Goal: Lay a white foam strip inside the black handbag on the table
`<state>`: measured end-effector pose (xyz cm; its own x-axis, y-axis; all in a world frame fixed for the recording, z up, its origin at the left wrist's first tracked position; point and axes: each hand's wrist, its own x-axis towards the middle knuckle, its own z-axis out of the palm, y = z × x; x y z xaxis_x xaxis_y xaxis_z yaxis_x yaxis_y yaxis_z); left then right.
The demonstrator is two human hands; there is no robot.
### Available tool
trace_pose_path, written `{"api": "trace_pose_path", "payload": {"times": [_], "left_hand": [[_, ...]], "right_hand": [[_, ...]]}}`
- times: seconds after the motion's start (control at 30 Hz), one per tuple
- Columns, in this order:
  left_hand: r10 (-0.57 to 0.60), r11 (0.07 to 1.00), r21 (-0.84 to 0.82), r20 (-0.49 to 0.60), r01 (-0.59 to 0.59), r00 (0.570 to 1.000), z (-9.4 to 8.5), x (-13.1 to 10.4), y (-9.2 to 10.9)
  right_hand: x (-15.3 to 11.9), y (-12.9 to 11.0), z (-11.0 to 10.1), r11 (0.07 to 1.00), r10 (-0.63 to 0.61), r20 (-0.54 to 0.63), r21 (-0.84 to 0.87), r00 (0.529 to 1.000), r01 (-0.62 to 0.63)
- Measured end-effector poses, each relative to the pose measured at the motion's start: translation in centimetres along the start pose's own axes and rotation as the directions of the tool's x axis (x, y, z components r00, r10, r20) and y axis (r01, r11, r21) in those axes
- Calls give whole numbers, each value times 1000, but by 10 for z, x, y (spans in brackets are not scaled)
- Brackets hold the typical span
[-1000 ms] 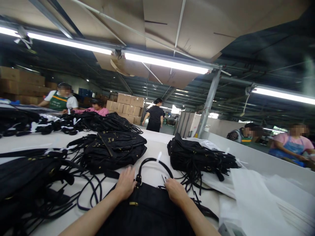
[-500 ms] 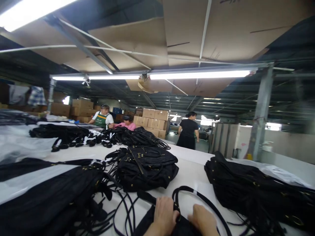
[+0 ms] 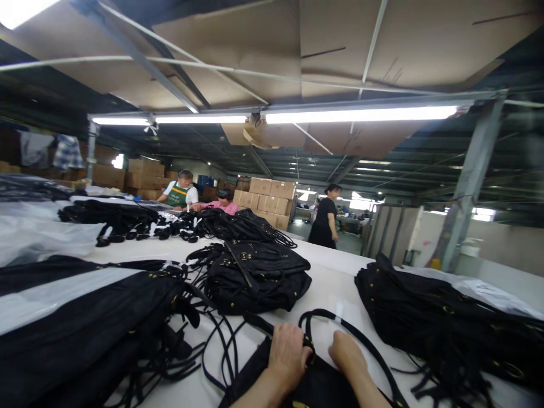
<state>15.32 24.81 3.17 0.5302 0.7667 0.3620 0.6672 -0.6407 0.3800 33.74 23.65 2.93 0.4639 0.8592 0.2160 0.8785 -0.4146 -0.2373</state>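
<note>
A black bag (image 3: pixel 317 382) with brass-coloured fittings lies before me at the bottom of the head view, partly cut off by the frame. My left hand (image 3: pixel 289 351) is closed over its upper edge, beside a dark strap and a small metal fitting. My right hand (image 3: pixel 347 352) is curled at the bag's right upper edge, its fingertips hidden behind the knuckles. A long black strap (image 3: pixel 361 334) arches up between my hands and bends down round the right one. Just beyond lies a pile of similar black bags (image 3: pixel 259 277).
More black bags are heaped at left (image 3: pixel 85 328) and right (image 3: pixel 446 328), loose straps trailing over the white table (image 3: pixel 331 275). Clear plastic (image 3: pixel 42 232) lies at left. Two people sit across the table; a third person (image 3: pixel 325 218) stands beyond. Cartons (image 3: pixel 272 204) are stacked behind.
The view has shifted slightly, so the table's things sit higher. Both hands stay at the bag's upper edge. The standing person has turned to the right.
</note>
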Motion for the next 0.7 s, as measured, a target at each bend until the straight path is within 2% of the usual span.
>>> {"api": "trace_pose_path", "payload": {"times": [0.13,0.23,0.3,0.4,0.47,0.53,0.6,0.7], "left_hand": [[51,998,49,-28,-50,998,2,0,2],[79,992,96,8,-80,997,8,1,-1],[84,988,130,41,-89,996,12,2,-2],[77,981,173,64,-87,995,10,6,2],[87,977,190,87,-102,992,0,6,12],[148,968,182,153,-175,977,-15,0,23],[256,946,126,273,-299,927,-29,-14,34],[408,895,-39,473,-445,781,-50,-48,43]], "right_hand": [[11,4,-5,987,144,130,52,981,-152],[16,3,-10,969,178,288,115,941,-218],[16,4,-20,956,171,383,158,908,-246],[7,14,-53,950,135,417,204,899,-237],[-6,25,-83,954,116,403,208,908,-214],[-24,37,-112,956,95,413,215,906,-198],[-48,47,-134,951,54,451,248,891,-184],[-97,50,-155,938,-47,489,323,871,-130]]}}
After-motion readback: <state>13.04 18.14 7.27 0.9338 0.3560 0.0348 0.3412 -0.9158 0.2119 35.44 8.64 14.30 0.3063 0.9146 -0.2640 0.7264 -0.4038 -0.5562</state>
